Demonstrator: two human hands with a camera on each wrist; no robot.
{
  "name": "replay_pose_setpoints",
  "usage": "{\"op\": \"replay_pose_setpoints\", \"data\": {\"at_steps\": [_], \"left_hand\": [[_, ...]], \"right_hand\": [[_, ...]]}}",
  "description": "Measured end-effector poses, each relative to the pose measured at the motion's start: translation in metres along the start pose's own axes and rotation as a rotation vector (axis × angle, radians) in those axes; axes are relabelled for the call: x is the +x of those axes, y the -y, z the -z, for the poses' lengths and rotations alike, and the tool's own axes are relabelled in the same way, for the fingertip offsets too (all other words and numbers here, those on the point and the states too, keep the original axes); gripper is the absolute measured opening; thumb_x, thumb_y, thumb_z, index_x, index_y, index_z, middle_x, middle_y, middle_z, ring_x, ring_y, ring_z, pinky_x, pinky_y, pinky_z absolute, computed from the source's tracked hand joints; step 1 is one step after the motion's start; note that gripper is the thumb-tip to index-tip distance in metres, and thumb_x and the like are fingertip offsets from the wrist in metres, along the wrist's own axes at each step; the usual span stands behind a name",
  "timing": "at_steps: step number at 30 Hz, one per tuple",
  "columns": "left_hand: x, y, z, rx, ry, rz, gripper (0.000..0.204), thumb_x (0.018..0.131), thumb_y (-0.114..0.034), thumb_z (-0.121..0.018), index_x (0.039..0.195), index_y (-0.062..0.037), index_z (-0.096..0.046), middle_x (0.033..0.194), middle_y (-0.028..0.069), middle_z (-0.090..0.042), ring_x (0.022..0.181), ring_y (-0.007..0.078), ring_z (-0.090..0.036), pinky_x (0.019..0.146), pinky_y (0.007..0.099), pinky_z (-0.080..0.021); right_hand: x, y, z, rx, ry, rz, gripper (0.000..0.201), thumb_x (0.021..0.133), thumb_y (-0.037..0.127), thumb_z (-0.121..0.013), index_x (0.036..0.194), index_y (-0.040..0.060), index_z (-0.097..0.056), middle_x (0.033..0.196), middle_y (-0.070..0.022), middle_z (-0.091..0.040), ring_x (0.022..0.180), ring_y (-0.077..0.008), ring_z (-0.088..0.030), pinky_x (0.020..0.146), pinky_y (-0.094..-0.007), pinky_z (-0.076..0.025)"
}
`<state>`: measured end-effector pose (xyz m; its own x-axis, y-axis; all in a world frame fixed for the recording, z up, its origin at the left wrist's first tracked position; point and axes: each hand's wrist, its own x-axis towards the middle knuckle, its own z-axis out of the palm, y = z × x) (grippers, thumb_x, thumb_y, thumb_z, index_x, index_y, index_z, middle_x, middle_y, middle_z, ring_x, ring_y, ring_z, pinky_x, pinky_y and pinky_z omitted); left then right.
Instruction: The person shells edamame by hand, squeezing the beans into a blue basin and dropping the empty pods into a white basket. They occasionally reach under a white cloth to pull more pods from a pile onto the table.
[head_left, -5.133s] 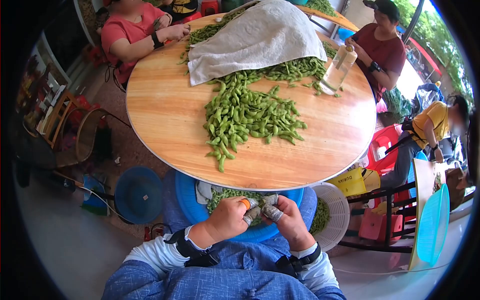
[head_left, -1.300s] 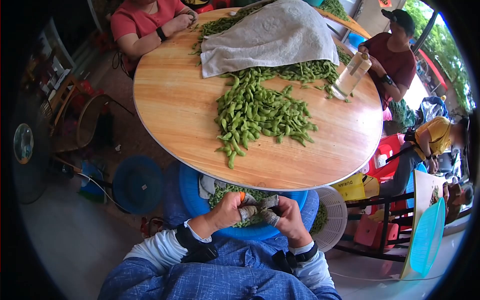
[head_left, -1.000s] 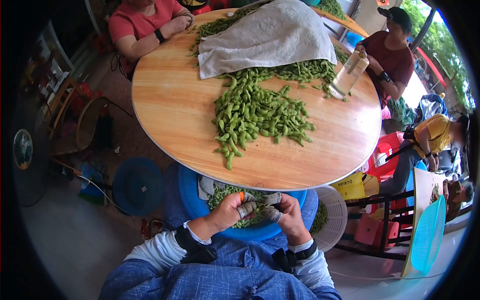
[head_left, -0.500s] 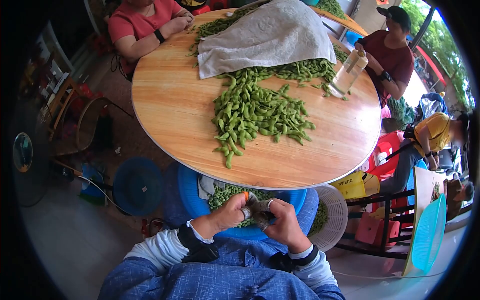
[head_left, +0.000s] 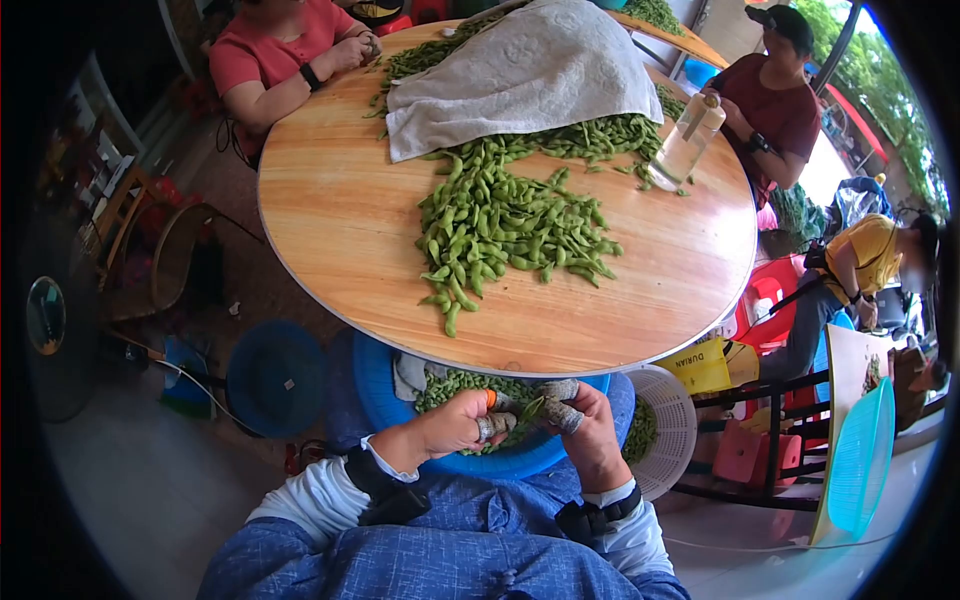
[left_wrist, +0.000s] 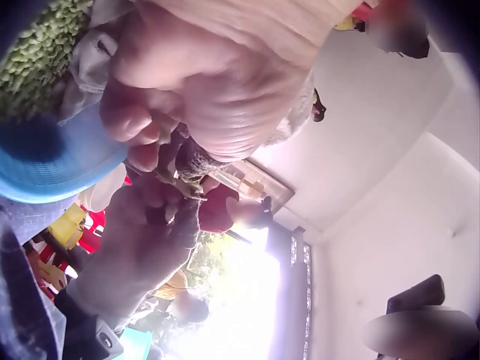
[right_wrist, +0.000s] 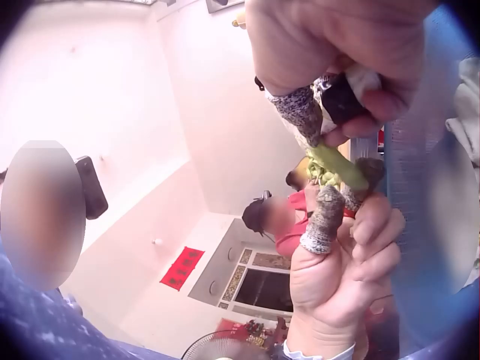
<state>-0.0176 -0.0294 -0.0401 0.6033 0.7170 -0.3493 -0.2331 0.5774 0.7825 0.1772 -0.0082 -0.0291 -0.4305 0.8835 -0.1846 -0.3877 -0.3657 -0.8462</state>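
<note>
In the head view the left hand [head_left: 457, 424] and right hand [head_left: 588, 430] meet over a blue basin [head_left: 375, 395] of shelled beans [head_left: 462, 386]. Grey wraps cover the thumb and forefinger tips of both. A green pod [right_wrist: 341, 166] shows between them in the right wrist view, pinched by the left hand [right_wrist: 334, 277], while the right hand [right_wrist: 337, 52] touches its upper end. A dark object lies against the right hand's fingers. Beyond, a heap of pods [head_left: 505, 220] lies on the round table [head_left: 330, 210].
A grey towel [head_left: 520, 75] covers more pods at the table's back, near a clear bottle [head_left: 688, 145]. Several people sit around. White basket [head_left: 680, 430] stands right of the basin, a blue tub [head_left: 275, 375] to the left, and a turquoise basket [head_left: 865, 455] far right.
Half a second ago the fingertips were bunched together; now they are farther apart with a green pod visible between them. The head view has shifted slightly.
</note>
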Motion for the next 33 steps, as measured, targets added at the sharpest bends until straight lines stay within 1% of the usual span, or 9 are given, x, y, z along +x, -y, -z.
{"op": "replay_pose_setpoints", "data": {"at_steps": [4,7,9,13,15,19,25,29,33], "left_hand": [[0.001,-0.009,-0.011,0.068,-0.005,-0.056,0.020,0.084,-0.019,-0.053,0.097,-0.0043,-0.052,0.069,-0.0024,-0.051,0.055,0.0030,-0.041,0.048,0.0179,-0.034],[0.004,0.002,-0.009,0.341,-0.128,-0.257,0.023,0.081,-0.019,-0.056,0.096,-0.0015,-0.053,0.072,0.0017,-0.056,0.061,0.0101,-0.052,0.055,0.0219,-0.042],[0.002,0.006,0.000,0.869,-0.217,-0.381,0.024,0.078,-0.015,-0.058,0.097,-0.0013,-0.053,0.076,0.0052,-0.059,0.065,0.0177,-0.056,0.060,0.0255,-0.044],[-0.019,-0.018,-0.005,1.340,-0.354,-0.673,0.021,0.074,-0.013,-0.059,0.093,-0.0053,-0.058,0.085,0.0115,-0.058,0.075,0.0293,-0.055,0.065,0.0362,-0.045],[-0.022,-0.032,0.001,1.302,-0.482,-0.651,0.020,0.070,-0.009,-0.058,0.090,-0.0046,-0.059,0.087,0.0098,-0.057,0.079,0.0275,-0.054,0.068,0.0342,-0.044],[-0.013,-0.089,0.020,1.607,-0.673,-0.768,0.025,0.062,0.002,-0.054,0.087,0.0017,-0.058,0.093,0.0131,-0.054,0.082,0.0306,-0.051,0.069,0.0356,-0.044],[0.012,-0.116,0.058,1.909,-0.402,-0.584,0.013,0.062,0.002,-0.053,0.075,-0.0010,-0.053,0.084,0.0122,-0.051,0.084,0.0287,-0.049,0.071,0.0359,-0.041],[0.018,-0.133,0.054,1.888,-0.250,-0.278,0.007,0.067,-0.006,-0.055,0.073,-0.0024,-0.051,0.083,0.0125,-0.051,0.082,0.0311,-0.051,0.067,0.0386,-0.042],[0.021,-0.133,0.055,1.950,-0.300,-0.362,0.010,0.068,-0.007,-0.055,0.075,-0.0013,-0.050,0.081,0.0135,-0.050,0.080,0.0320,-0.052,0.066,0.0395,-0.043]], "right_hand": [[-0.003,0.001,-0.003,-0.006,-0.038,0.003,0.019,0.074,0.009,-0.061,0.091,0.0012,-0.058,0.080,-0.0018,-0.060,0.064,-0.0058,-0.052,0.056,-0.0183,-0.039],[-0.005,0.005,-0.003,0.006,-0.113,0.064,0.019,0.073,0.010,-0.060,0.090,0.0012,-0.057,0.076,-0.0020,-0.058,0.061,-0.0070,-0.050,0.054,-0.0190,-0.038],[-0.019,0.004,0.034,-0.029,-0.185,0.145,0.021,0.071,0.013,-0.060,0.089,0.0012,-0.056,0.074,-0.0033,-0.057,0.061,-0.0083,-0.050,0.054,-0.0200,-0.038],[-0.058,0.017,0.097,0.102,-0.839,0.221,0.014,0.074,0.009,-0.054,0.087,0.0034,-0.055,0.072,-0.0036,-0.056,0.061,-0.0111,-0.052,0.052,-0.0188,-0.040],[-0.096,-0.021,0.179,0.378,-0.928,0.036,0.010,0.076,0.011,-0.052,0.083,0.0058,-0.054,0.071,-0.0036,-0.055,0.060,-0.0121,-0.051,0.050,-0.0194,-0.039],[-0.125,-0.049,0.208,0.555,-0.878,-0.125,0.010,0.079,0.013,-0.048,0.082,0.0070,-0.055,0.069,-0.0030,-0.055,0.060,-0.0121,-0.051,0.048,-0.0201,-0.038],[-0.087,-0.030,0.132,0.299,-0.786,0.176,0.015,0.077,0.013,-0.057,0.090,0.0074,-0.056,0.075,-0.0009,-0.057,0.061,-0.0101,-0.050,0.048,-0.0208,-0.038],[-0.057,-0.006,0.084,0.100,-0.559,0.124,0.013,0.078,0.013,-0.058,0.087,0.0040,-0.056,0.072,-0.0027,-0.056,0.058,-0.0087,-0.048,0.047,-0.0195,-0.036],[-0.033,-0.005,0.050,-0.113,-0.341,0.168,0.019,0.078,0.017,-0.058,0.089,0.0004,-0.057,0.065,-0.0031,-0.053,0.054,-0.0073,-0.044,0.047,-0.0184,-0.033]]}}
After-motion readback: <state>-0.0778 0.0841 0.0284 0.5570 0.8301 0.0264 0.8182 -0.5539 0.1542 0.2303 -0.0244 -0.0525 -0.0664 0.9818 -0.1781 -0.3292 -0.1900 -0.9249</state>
